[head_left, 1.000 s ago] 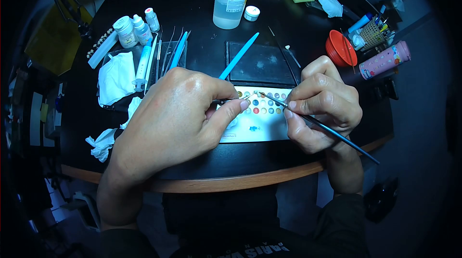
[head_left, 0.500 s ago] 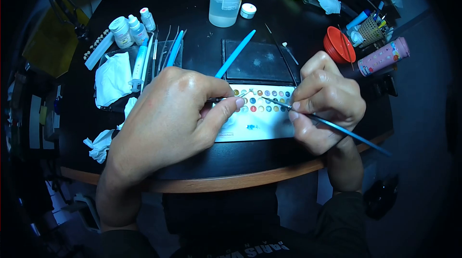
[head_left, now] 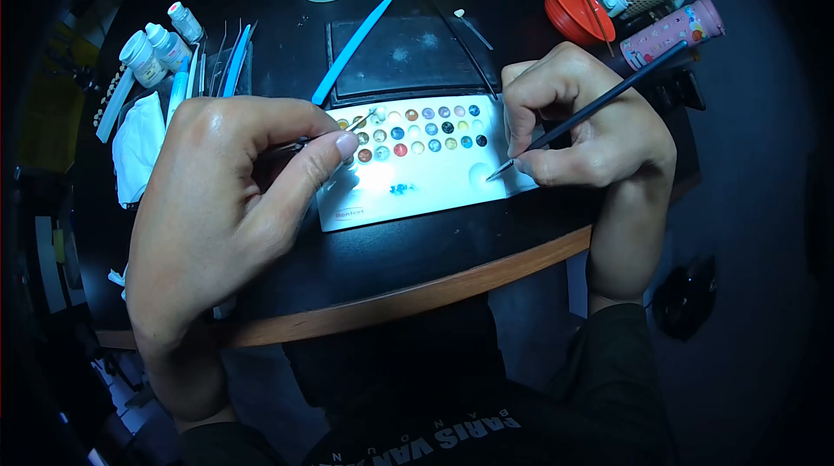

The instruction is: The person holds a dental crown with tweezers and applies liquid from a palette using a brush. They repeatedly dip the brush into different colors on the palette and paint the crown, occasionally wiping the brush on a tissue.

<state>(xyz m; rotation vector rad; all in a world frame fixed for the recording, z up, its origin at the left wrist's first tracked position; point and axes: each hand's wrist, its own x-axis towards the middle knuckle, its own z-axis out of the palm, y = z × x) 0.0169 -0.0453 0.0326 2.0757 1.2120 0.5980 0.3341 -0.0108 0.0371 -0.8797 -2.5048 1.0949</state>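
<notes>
"2 hands are over the white palette (head_left: 447,188). State the condition of each grip."

"The left hand (head_left: 221,179) has its grip closed on a slim tool (head_left: 357,124), pinched between thumb and index finger. The right hand (head_left: 599,132) has its grip closed on a dark brush (head_left: 644,75), handle tilted up, tip directed down."

"Locate the small pale piece (head_left: 377,116)."

"At the tip of the slim tool, over the top row of colour wells. Whether the tool clamps it or only touches it is too small to tell."

"Locate the brush tip."

"At the round hollow (head_left: 479,174) near the palette's right end, below the 3 rows of wells. Contact with the surface cannot be confirmed."

"Report progress."

"Already present: many wells contain colour, and a blue smear (head_left: 403,189) lies on the bare white area. Judgement: work is under way, since both implements are in hand. Coverage of the pale piece is unreadable at this size, so the amount left cannot be determined."

"List adjacent items."

"The palette lies on the table (head_left: 347,262). Beyond it is a flat black case (head_left: 391,58), with a blue implement (head_left: 354,49) lying aslant at its left side."
</notes>
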